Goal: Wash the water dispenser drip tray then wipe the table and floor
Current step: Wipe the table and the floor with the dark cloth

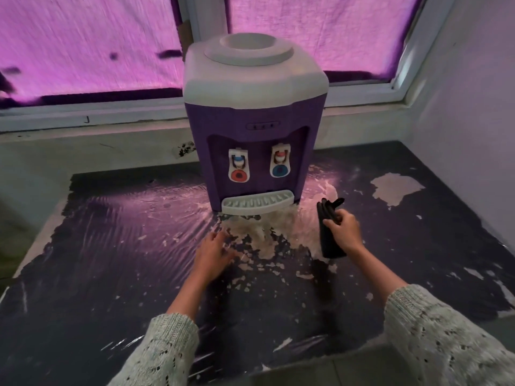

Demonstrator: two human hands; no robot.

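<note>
A purple and white water dispenser (255,112) stands at the back of the table (111,246). Its white slotted drip tray (257,205) sits in place at the dispenser's foot. The table's dark covering is worn, with pale peeled patches in front of the tray. My right hand (344,232) is shut on a folded black cloth (328,229), held upright just right of the tray. My left hand (214,254) hovers over the table in front of the tray, fingers spread, holding nothing.
A window with pink-lit curtains (83,45) runs behind the dispenser above a sill (83,118). A white wall (473,135) closes the right side. The table's front edge (348,355) lies near my sleeves.
</note>
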